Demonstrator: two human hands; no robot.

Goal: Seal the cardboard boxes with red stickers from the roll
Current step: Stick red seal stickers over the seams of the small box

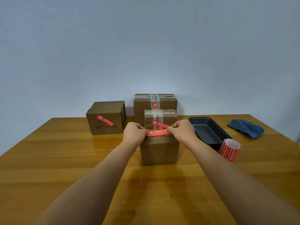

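Observation:
A plain cardboard box (159,151) stands in the middle of the wooden table. Over its top front edge I hold a red sticker (157,133) stretched flat; my left hand (134,133) pinches its left end and my right hand (182,132) pinches its right end. The sticker roll (230,150) stands upright to the right of the box. Behind it, a smaller taped box (162,120) carries a red sticker, as do the tall box (146,108) at the back and the box (105,117) at the left.
A dark baking pan (209,130) lies right of the boxes, just behind the roll. A blue cloth (246,128) is crumpled at the far right. The table (65,159) ends at a pale wall behind the boxes.

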